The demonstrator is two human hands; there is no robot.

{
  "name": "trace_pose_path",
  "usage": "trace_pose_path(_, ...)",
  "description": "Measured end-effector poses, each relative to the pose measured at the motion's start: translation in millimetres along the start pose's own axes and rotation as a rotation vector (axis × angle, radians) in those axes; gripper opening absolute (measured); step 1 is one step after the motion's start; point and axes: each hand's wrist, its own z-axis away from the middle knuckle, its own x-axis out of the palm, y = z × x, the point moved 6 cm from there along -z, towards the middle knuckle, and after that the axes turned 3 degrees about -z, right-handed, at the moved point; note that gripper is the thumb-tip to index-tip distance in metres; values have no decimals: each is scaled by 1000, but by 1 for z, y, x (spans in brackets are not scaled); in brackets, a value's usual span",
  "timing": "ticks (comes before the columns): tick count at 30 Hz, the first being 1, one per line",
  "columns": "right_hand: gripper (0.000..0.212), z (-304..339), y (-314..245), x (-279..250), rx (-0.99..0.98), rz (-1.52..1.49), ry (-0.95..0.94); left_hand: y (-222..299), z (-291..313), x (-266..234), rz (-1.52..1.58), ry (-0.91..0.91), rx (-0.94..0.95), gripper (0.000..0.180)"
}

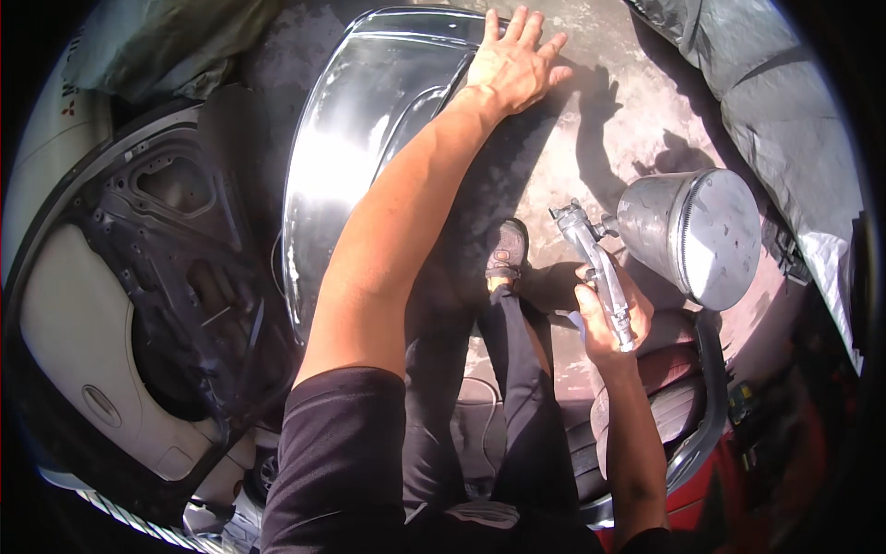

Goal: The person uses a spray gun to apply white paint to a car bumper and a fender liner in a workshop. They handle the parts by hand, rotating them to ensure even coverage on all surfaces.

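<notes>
My left arm reaches forward over a glossy black curved car body panel (337,148), which catches bright sunlight. At the panel's far right edge, my left hand (515,69) is open with its fingers spread. Its fingertips extend past the edge, and I cannot tell whether the palm touches the panel. On the right, my right hand (600,319) is wrapped round the handle of a metal spray gun (595,258). The gun's dented silver paint cup (683,231) tilts toward the right, its round end showing. The panel's lower right part is hidden behind my forearm.
A large dark-framed car door or lid (185,268) with a beige part stands at left. Grey sheeting (775,102) hangs at upper right. My shoe (507,249) rests on stained concrete (563,166). A thin cord (494,406) lies by my legs; tyre-like dark parts (678,406) sit lower right.
</notes>
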Motion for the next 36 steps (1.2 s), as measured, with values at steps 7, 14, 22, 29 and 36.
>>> trace_pose_path(7, 38, -8, -8, 11, 12, -26, -47, -93, 126, -4, 87, 104, -547, 69)
trace_pose_path(14, 26, 7, -28, 32, -16, -85, -139, -55, 494, -14, 110, -41, -1531, 74)
trace_pose_path(22, 29, 17, -59, 74, 135, -57, -394, -60, 335, -20, 127, 153, -1061, 71)
trace_pose_path(29, 33, 45, -72, 126, 8, 5, -556, -3, 497, -17, 130, 60, -1359, 71)
trace_pose_path(36, 37, 66, -79, 148, -256, 156, -613, 36, 600, -14, 113, 130, -1767, 75)
